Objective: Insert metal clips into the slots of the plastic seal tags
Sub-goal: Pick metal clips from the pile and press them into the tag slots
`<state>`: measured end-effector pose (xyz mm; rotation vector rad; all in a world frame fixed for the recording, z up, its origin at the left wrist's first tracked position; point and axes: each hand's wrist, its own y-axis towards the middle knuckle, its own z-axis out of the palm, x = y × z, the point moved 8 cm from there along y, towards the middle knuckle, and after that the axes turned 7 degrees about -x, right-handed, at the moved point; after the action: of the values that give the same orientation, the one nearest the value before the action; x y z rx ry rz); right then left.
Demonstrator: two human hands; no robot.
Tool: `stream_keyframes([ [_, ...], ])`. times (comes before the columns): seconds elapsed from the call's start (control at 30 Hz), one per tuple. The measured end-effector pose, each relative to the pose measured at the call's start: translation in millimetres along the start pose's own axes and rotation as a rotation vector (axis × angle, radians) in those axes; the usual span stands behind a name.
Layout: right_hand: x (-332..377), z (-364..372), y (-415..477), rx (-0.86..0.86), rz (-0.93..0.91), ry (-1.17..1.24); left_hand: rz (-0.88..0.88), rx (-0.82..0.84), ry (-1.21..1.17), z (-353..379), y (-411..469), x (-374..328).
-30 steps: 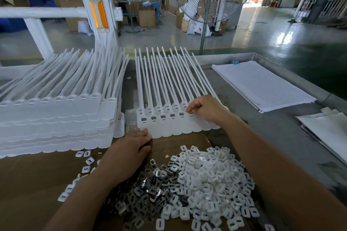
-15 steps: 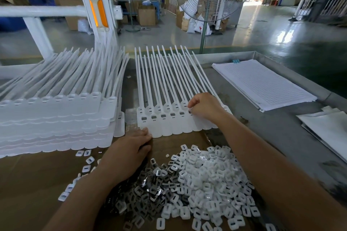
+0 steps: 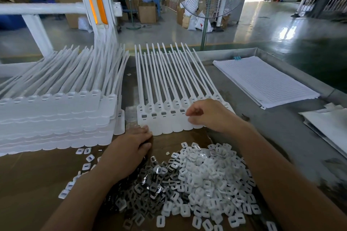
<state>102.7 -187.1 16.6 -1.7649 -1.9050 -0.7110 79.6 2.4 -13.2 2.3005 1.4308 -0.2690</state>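
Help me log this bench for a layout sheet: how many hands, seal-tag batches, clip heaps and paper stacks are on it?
Hands: 2, left hand and right hand
Seal-tag batches: 2, tall stack and flat row
Clip heap: 1
Paper stacks: 2, gridded stack and plain stack
Total: 7

White plastic seal tags (image 3: pixel 165 124) are laid flat in a row, tails pointing away; grey metal clips (image 3: pixel 154 115) are seated in the leftmost five slots; loose clips (image 3: pixel 197 180) are heaped just in front, lol.

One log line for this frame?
phase: inserting clips | right hand: fingers curled over tag row | left hand: flat beside clip pile
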Motion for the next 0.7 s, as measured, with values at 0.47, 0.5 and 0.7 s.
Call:
stream_keyframes([
  [0.47,70.9,55.4,-51.1,0.392,-0.324,-0.207,0.016,-0.032,-0.008,1.0,-0.2,1.5],
  [0.5,69.8,57.2,-51.2,0.401,-0.321,-0.222,0.016,-0.031,-0.008,1.0,-0.1,1.2],
  [0.7,68.4,63.1,-50.0,0.435,-0.318,-0.272,0.014,-0.020,0.001,0.5,-0.3,0.8],
])
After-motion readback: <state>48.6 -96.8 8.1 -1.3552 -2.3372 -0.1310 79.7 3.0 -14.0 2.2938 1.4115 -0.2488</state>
